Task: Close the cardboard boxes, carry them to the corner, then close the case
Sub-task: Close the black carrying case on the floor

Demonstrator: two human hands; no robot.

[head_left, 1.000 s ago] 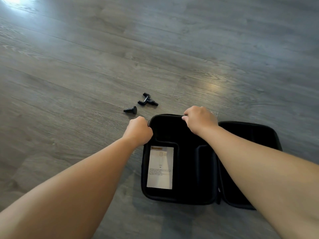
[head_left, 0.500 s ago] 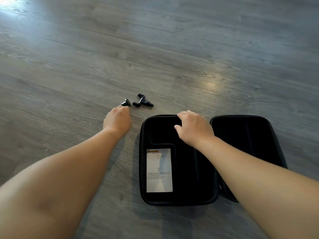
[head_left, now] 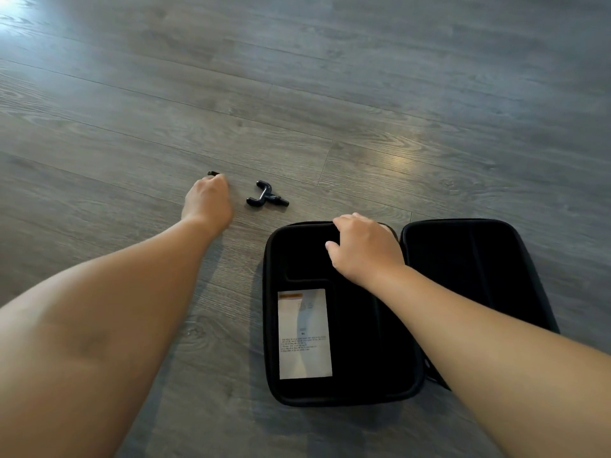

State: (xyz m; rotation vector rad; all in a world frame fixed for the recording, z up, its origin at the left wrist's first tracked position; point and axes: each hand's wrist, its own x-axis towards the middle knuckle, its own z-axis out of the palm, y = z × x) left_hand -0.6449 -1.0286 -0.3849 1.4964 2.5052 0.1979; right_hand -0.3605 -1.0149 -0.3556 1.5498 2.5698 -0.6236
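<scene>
Case: we see the black hard-shell zip case (head_left: 347, 388) lying open on the grey wood-plank floor (head_left: 396, 94), its deep half on the left and its lid half (head_left: 479, 276) flat to the right.
Sheet: a white printed paper sheet (head_left: 305, 333) lies in the lower left part of the deep half.
Right hand: our right hand (head_left: 363, 247) rests on the case's far rim, fingers curled over the edge.
Left hand: our left hand (head_left: 208, 201) reaches onto the floor left of the case, fingers bent round a small black piece (head_left: 213, 173); only its tip shows past the fingertips.
Forked part: a black fork-shaped plastic attachment (head_left: 266, 195) lies on the floor between the left hand and the case, touching neither.
</scene>
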